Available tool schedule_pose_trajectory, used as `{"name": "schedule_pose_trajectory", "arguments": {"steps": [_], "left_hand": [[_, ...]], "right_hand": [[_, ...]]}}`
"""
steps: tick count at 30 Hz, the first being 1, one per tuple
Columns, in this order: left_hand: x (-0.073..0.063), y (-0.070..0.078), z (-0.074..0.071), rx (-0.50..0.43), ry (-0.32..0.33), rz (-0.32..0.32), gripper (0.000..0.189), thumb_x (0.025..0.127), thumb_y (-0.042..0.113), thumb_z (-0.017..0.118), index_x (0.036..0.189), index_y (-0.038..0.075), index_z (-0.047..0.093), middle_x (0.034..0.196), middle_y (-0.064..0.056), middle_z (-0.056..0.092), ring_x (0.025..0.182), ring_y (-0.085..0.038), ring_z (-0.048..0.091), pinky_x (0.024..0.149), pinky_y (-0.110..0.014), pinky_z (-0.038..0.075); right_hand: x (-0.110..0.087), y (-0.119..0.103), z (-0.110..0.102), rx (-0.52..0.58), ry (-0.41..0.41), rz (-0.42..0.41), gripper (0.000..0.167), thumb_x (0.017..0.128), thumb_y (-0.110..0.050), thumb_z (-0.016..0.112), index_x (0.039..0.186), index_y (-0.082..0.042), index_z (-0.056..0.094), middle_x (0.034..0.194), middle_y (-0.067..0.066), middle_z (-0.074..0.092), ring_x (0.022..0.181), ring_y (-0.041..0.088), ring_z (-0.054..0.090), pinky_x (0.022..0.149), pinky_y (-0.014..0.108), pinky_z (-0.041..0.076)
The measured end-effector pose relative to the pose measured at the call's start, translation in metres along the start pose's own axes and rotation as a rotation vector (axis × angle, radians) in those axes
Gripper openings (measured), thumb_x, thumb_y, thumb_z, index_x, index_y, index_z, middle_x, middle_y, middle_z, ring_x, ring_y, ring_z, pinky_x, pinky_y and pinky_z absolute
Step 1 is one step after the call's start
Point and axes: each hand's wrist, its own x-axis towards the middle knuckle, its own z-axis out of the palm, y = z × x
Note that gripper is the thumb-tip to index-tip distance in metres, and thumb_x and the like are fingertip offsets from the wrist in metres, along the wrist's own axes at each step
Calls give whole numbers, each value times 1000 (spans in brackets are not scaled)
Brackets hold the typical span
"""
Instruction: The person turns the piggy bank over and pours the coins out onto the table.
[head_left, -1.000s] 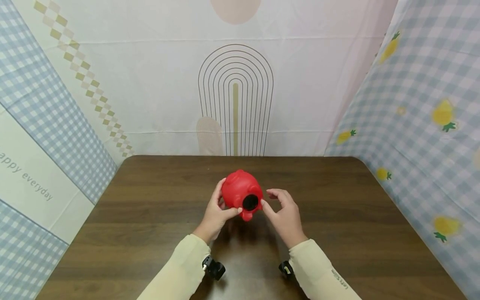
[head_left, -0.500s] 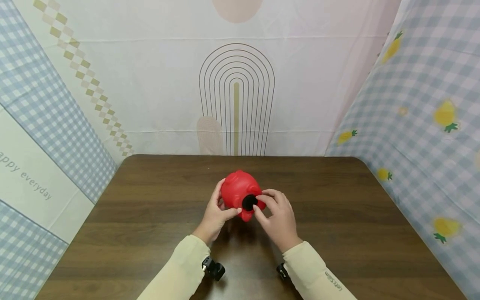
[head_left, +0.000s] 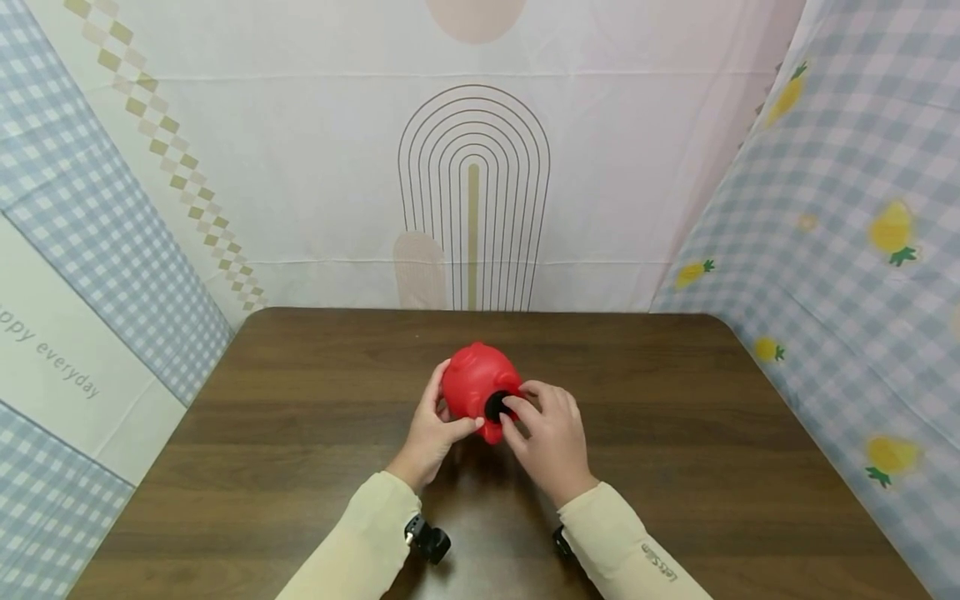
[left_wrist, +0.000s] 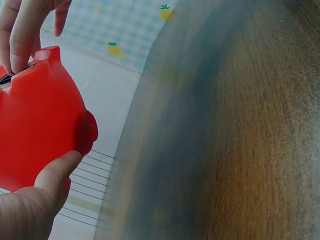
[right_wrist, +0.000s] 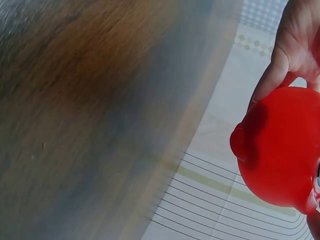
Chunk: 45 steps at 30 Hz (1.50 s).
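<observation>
My left hand [head_left: 429,433] holds a red piggy bank [head_left: 474,377] from its left side, above the table. Its rounded body has small foot-like knobs, and a black round plug [head_left: 492,406] in its underside faces me. The thumb of my right hand [head_left: 557,442] and its index finger pinch at the plug, partly covering it. In the left wrist view, right fingertips [left_wrist: 21,60] reach the dark plug from above, while the left thumb [left_wrist: 57,172] lies along the red body. The right wrist view shows the left hand [right_wrist: 295,47] around the far side.
Beneath the hands stretches a brown wooden table [head_left: 315,467]. A white patterned cloth [head_left: 322,183] hangs behind it, with blue checked cloth [head_left: 832,275] on the right and similar cloth on the left. A black wrist camera [head_left: 427,540] sits on the left sleeve.
My right hand has moved left from beside the piggy bank onto its plug, with thumb and index finger now over it. The left hand and piggy bank stay nearly still.
</observation>
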Motion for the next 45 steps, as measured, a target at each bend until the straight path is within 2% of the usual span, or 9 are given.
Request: {"name": "schedule_pose_trajectory", "arguments": {"steps": [6,12,21,33,45], "left_hand": [[0,0,0,21,-4,-7,88,80,-5,71,150,26,28,145,-9,37,129,-34,42,92,-40,51],[-2,0,0,49,-1,-4,87,81,-4,71,150,26,27,146,-9,37,128,-35,42,92,-40,52],[-3,-3,0,70,5,-3,86,82,-1,71,151,25,26,148,-8,35,129,-34,41,93,-39,51],[-2,-6,-1,77,-2,3,86,80,-3,71,150,25,28,146,-11,37,126,-34,43,92,-38,52],[-1,-5,2,68,13,4,85,80,-4,70,149,25,30,141,-16,42,120,-34,49,87,-36,54]], "right_hand": [[2,-1,0,-53,-13,-57,22,69,-11,84,90,-8,76,97,14,62,90,27,58,80,49,50],[1,-3,1,-24,-10,-60,17,73,-9,81,89,-7,76,96,13,61,88,28,58,81,48,50],[0,-4,3,-7,13,-89,17,71,-3,81,87,-6,75,95,12,61,86,29,59,75,47,52],[-1,3,5,18,3,-181,14,77,-2,69,90,-6,74,96,13,61,84,29,59,71,46,53],[2,9,4,37,-15,-260,20,71,2,73,89,-6,73,102,12,61,90,27,60,76,43,52]]}}
